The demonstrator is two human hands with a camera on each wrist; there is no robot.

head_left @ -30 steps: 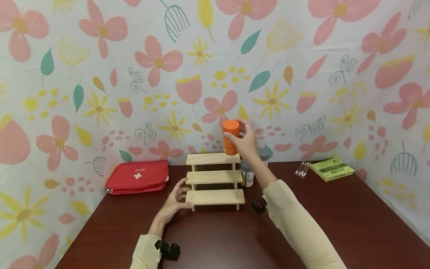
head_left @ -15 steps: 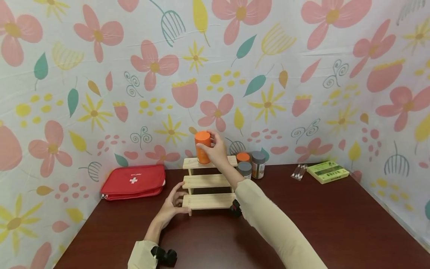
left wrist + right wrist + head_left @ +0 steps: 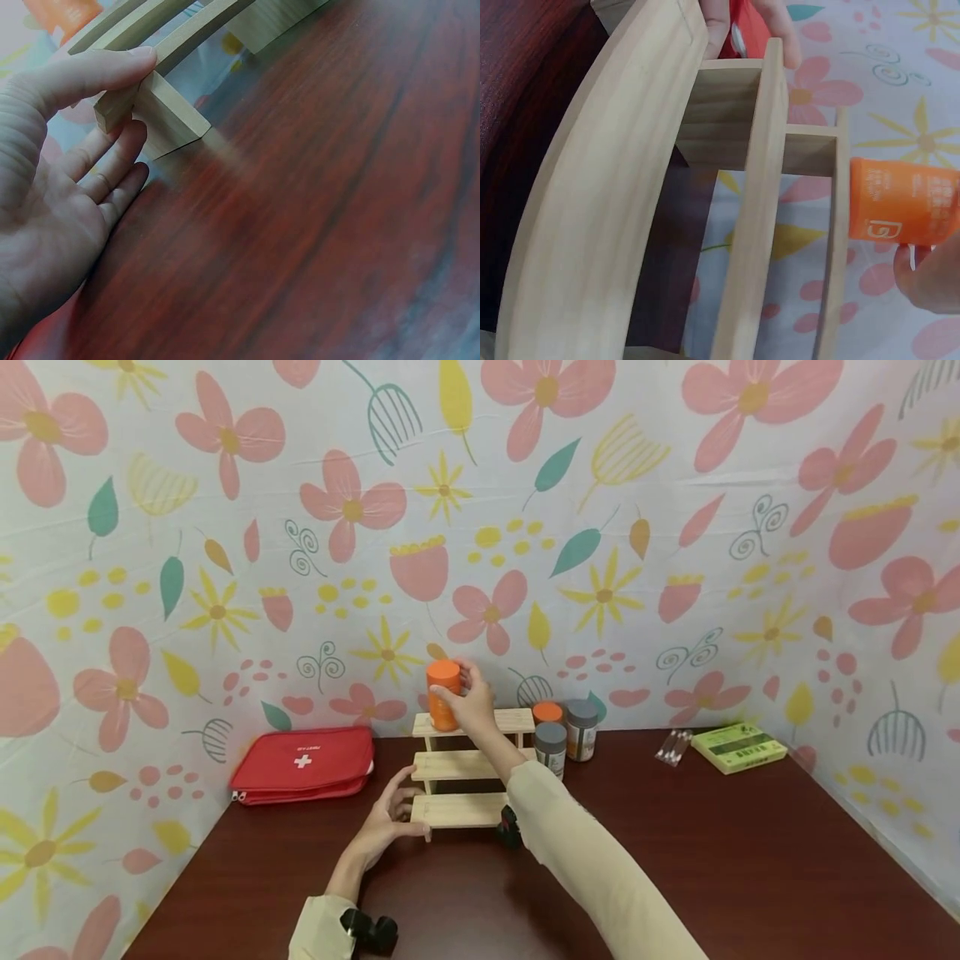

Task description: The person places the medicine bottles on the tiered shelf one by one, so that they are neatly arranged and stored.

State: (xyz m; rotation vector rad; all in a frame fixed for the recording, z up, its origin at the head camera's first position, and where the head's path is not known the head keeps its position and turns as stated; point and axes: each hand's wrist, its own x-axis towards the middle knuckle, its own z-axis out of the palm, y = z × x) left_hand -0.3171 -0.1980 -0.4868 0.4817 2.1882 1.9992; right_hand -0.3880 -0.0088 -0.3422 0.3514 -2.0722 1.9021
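Note:
My right hand point(image 3: 472, 700) grips an orange bottle point(image 3: 444, 693) around its side. The bottle stands upright at the left end of the top step of a three-tier wooden rack point(image 3: 453, 811). In the right wrist view the bottle's base point(image 3: 874, 201) meets the top board, and only part of the hand point(image 3: 934, 281) shows. At the rack's left side, my left hand point(image 3: 381, 820) pinches the end of the lowest step, thumb on top. The left wrist view shows that hand point(image 3: 60, 180) with fingertips beneath the board point(image 3: 124, 105).
Right of the rack stand two grey-capped bottles point(image 3: 551, 750) and an orange-capped one point(image 3: 546, 713), partly hidden. A red first-aid pouch point(image 3: 303, 764) lies at the left. Cotton swabs point(image 3: 673, 747) in a clear bag and a yellow-green box point(image 3: 738, 747) lie at the right.
My right hand has carried the orange bottle leftward and down, from above the top step's right end to its left end. The left hand has kept its hold on the rack.

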